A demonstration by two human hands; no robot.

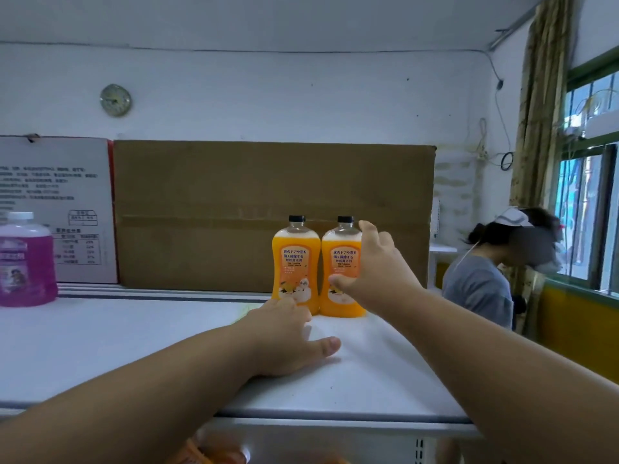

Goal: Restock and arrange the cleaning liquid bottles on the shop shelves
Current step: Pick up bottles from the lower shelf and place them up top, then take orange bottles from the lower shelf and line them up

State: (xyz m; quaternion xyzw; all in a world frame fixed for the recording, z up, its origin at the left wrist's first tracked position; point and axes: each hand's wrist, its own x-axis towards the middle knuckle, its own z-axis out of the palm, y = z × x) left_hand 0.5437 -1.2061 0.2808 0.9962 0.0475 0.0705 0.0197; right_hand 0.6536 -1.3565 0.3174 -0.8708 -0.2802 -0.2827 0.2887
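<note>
Holding: your right hand (375, 266) has the right bottle (342, 266) in its grip, thumb low on the label, fingers round the far side up near the shoulder.
Left hand: your left hand (288, 336) lies flat on the shelf (134, 346), fingers straight and holding nothing, their tips at the foot of the left bottle (294, 262).
Bottles: both stand upright, side by side and touching or nearly so, near the back of the shelf, just in front of the cardboard (234, 195).
Weight: each is filled with orange liquid almost to the neck, so expect them to be fairly heavy for their size.
Walls: clear plastic, likely to give a little under a squeeze; not fragile.
Slip: the glossy label and smooth sides may slide in your palm.
Where to hold: the narrowed waist at mid-height suits your grip best; keep off the black cap.
Sliding: a push low at the base should move a bottle without tipping it.
Nearby: a pink bottle (23, 259) stands well apart at the far left.
</note>
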